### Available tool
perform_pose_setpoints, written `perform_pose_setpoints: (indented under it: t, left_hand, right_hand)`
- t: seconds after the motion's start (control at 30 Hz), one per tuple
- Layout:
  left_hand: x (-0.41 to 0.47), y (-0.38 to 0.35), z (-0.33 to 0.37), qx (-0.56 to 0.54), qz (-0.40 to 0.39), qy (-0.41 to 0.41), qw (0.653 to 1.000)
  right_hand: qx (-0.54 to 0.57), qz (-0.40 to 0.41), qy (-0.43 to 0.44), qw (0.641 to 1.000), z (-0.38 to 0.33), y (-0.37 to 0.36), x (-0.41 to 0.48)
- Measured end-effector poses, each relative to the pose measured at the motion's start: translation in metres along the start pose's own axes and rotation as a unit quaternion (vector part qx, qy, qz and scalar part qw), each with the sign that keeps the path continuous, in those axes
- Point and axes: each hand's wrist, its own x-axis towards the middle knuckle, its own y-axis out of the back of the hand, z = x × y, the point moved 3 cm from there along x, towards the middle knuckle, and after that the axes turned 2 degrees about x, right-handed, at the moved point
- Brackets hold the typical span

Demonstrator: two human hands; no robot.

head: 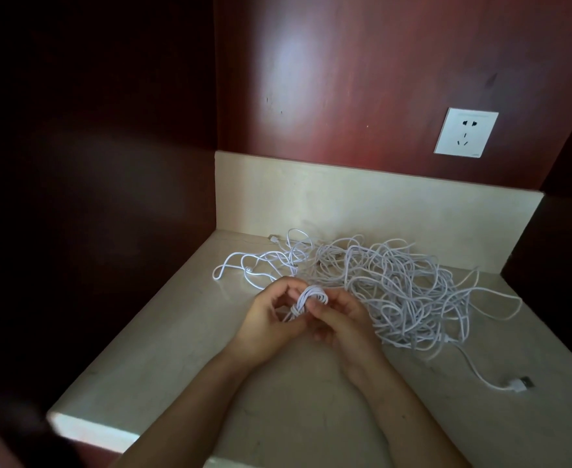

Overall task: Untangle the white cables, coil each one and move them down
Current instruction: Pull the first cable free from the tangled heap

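Above the pale stone bench (176, 349), left grip (271, 320) and right grip (342, 320) pinch one small white cable coil (311, 297) so its loops cannot spring apart.

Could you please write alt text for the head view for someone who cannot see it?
The left hand and right hand hold a small coil of white cable over a beige countertop. Behind them lies a big tangle of white cables, a USB plug trailing out to the right. A white socket sits on the red wall.
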Motion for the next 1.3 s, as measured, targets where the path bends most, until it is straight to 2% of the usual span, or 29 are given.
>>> perform_pose_setpoints:
  t: [0.13,0.23,0.33,0.4,0.5,0.63,0.73,0.93,1.1,1.2,1.3]
  left_hand:
    - [-0.002,-0.001,-0.003,0.008,-0.011,0.007,1.0]
    - [-0.002,-0.002,-0.004,0.011,-0.019,0.013,1.0]
    - [-0.001,-0.003,-0.006,0.011,-0.018,0.03,0.999]
    - [-0.001,-0.004,-0.008,0.021,-0.007,0.035,0.999]
    - [-0.001,-0.005,-0.007,0.023,0.011,0.028,0.999]
    - [0.001,-0.001,-0.007,-0.008,0.049,0.016,0.999]
    - [0.002,-0.001,-0.006,-0.022,0.055,0.014,0.998]
    - [0.002,-0.002,-0.006,-0.064,0.05,0.024,0.996]
    - [0.001,-0.003,-0.001,-0.024,0.041,0.019,0.999]
    - [0.0,-0.001,-0.006,-0.017,0.058,0.046,0.997]
    - [0.0,0.0,-0.006,-0.004,0.041,0.069,0.997]
  right_hand:
    - [0.08,-0.018,-0.064,0.995,0.006,0.001,0.002]
    - [0.091,0.011,-0.064,0.994,0.008,0.002,0.001]
    - [-0.003,0.089,0.024,0.996,0.002,0.004,-0.003]
    - [-0.05,0.109,0.087,0.989,-0.002,0.004,-0.004]
    - [-0.076,0.101,0.139,0.982,-0.008,0.003,-0.004]
    - [-0.117,0.058,0.161,0.978,-0.005,0.0,-0.003]
    - [-0.128,0.049,0.148,0.979,-0.005,-0.001,-0.004]
    - [-0.065,0.03,0.084,0.994,-0.004,-0.011,-0.008]
    - [-0.057,0.009,0.038,0.998,-0.004,-0.007,-0.001]
    - [-0.079,0.01,0.046,0.996,-0.004,-0.004,-0.002]
    - [-0.09,0.017,0.06,0.994,-0.004,0.002,0.0]
